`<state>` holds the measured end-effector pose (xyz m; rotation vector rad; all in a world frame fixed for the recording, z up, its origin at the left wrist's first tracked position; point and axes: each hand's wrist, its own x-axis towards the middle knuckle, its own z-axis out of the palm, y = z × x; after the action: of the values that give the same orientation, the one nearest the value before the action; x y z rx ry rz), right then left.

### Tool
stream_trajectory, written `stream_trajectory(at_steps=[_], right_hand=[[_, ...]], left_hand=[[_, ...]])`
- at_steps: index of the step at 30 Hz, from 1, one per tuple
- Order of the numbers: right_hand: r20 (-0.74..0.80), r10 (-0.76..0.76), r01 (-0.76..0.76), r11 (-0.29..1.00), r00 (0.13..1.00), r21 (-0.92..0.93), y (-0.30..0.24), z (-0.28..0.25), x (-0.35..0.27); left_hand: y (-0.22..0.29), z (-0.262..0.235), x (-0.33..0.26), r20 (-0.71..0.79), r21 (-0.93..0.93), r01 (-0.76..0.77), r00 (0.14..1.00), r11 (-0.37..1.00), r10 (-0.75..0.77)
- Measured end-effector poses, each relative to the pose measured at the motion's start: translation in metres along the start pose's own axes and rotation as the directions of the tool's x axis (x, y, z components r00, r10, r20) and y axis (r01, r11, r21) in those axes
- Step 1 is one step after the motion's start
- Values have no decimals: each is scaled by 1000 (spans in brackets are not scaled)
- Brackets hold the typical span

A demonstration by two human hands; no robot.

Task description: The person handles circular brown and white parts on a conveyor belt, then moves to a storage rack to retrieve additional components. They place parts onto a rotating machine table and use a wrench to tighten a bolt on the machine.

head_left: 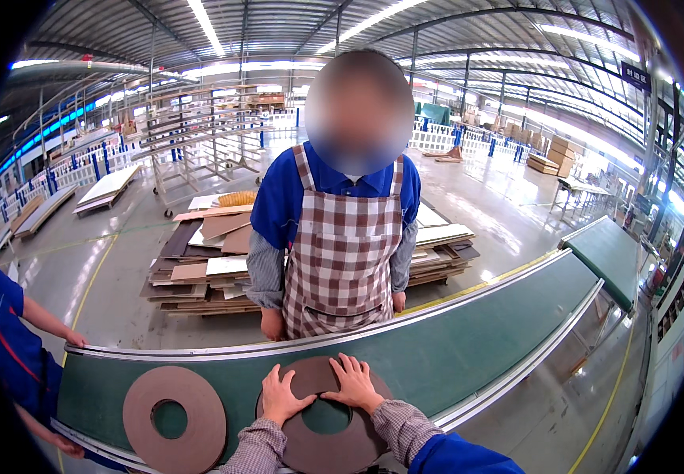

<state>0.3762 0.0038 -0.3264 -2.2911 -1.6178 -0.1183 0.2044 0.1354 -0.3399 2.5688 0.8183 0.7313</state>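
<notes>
Both my hands rest on a wide, flat brown roll of edge banding (pixel 322 452) that lies on a green conveyor belt (pixel 452 347). My left hand (pixel 283 396) is on its left side, fingers spread and thumb reaching to the edge of the central hole. Across the hole, my right hand (pixel 355 382) lies on the upper right part, also with fingers spread and its thumb near the inner edge. The two thumbs almost meet. To the left, apart from my hands, a second brown roll (pixel 200 423) lies on the belt, green showing through its hole.
A person in a checked apron (pixel 342 272) stands across the belt, arms down. At the left, another person's hand (pixel 77 339) touches the belt's end. Stacked boards (pixel 192 272) lie behind the first person. Another green conveyor section (pixel 606 257) stands at the far right.
</notes>
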Motion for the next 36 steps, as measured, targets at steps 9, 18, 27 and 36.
stream_trajectory(at_steps=[9,18,27,36], right_hand=[[30,18,-18,1000,999,19,-13,6,9],[32,20,-21,1000,999,24,-32,13,12],[12,17,-17,1000,1000,16,-46,22,16],[27,0,0,1000,1000,-16,-55,24,17]], left_hand=[[-7,-20,4,87,-15,41,995,999,-39],[-29,-27,-1,121,8,37,992,999,-37],[-42,-33,-1,85,28,28,996,999,-31],[-40,-47,6,199,10,100,975,995,-100]])
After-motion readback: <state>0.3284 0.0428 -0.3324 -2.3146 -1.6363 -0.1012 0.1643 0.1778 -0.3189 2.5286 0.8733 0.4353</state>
